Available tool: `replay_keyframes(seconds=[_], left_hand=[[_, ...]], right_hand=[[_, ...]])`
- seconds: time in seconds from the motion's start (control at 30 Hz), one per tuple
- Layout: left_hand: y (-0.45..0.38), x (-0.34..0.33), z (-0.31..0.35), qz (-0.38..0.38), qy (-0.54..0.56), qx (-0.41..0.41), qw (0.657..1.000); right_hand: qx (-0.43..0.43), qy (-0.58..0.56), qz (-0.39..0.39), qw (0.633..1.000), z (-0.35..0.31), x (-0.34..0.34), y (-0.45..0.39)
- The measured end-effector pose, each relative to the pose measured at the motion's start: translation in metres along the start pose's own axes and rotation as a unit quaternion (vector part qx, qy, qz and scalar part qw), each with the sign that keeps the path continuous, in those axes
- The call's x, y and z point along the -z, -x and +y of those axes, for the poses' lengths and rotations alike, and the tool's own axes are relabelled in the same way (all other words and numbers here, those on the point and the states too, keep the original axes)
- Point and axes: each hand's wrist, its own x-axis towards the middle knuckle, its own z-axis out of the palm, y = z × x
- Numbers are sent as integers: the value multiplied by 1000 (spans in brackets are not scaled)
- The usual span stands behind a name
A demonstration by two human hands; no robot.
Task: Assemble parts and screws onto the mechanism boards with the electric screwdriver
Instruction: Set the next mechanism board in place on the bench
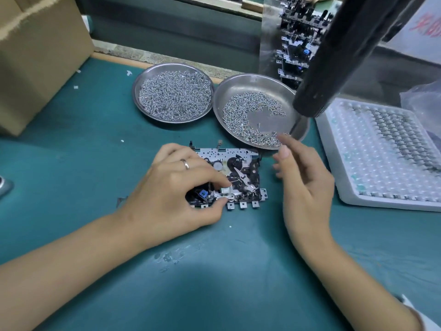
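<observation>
1. The mechanism board (pixel 235 170), a metal plate carrying black gears, levers and a small blue part, lies flat on the green work mat (pixel 214 271), near the middle of the view.
2. The left hand (pixel 176 187) rests on the left part of the board. Its fingers are curled, and thumb and forefinger pinch a small silver metal part (pixel 225 191) at the board's near edge. A ring (pixel 185 164) sits on one finger.
3. The right hand (pixel 303 177) hovers just right of the board, not touching it. Its fingers are loosely bent and spread, and nothing shows in its grasp.
4. Just behind the board, on its right, stands a round steel dish (pixel 256 84) holding a crescent of small screws (pixel 241 115). The right hand's fingertips are close to the dish's near rim.
5. Behind the board on its left, a second steel dish (pixel 143 80) touches the first and holds a heap of tiny springs (pixel 175 95).
6. The black electric screwdriver (pixel 343 53) hangs above and to the right of the board, tilted, its bit over the screw dish's right side.
7. Well right of the board lies a white blister tray (pixel 372 173) with rows of small metal parts.
8. Far left of the board stands a cardboard box (pixel 40 51).
9. Behind the screw dish, stacked mechanism boards (pixel 296 39) stand upright.
</observation>
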Motion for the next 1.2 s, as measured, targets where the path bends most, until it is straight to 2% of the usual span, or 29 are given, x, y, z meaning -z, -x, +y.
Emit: replay_keyframes(seconds=[0.07, 0.2, 0.27, 0.4, 0.67, 0.77, 0.83, 0.93, 1.0, 1.07, 1.2], left_hand=[[0, -1, 1, 10, -3, 7, 1000], [0, -4, 3, 21, -15, 9, 1000], [-1, -3, 2, 14, -6, 0, 1000], [-4, 1, -4, -14, 13, -20, 1000], [-4, -1, -3, -7, -1, -18, 1000], [-4, 0, -1, -8, -20, -28, 999], [-4, 1, 0, 17, -12, -16, 1000], [-4, 4, 2, 115, 30, 54, 991], [-5, 4, 2, 162, 42, 83, 982], [-6, 1, 2, 178, 23, 77, 981], [-3, 0, 1, 195, -20, 27, 980]], right_hand=[[-14, -34, 5, 999, 2, 0, 3], [55, 51, -108, 991, 0, -5, 8], [82, 77, -134, 985, 2, -5, 8], [85, 78, -132, 984, 4, -5, 7], [106, 83, -117, 984, 7, -5, 7], [164, 111, -106, 974, 7, -5, 11], [240, 167, -97, 951, 6, -7, 16], [321, 257, -120, 904, 0, -15, 25], [340, 323, -179, 865, -6, -24, 31], [345, 398, -224, 820, -12, -31, 36], [331, 456, -249, 788, -23, -27, 46]])
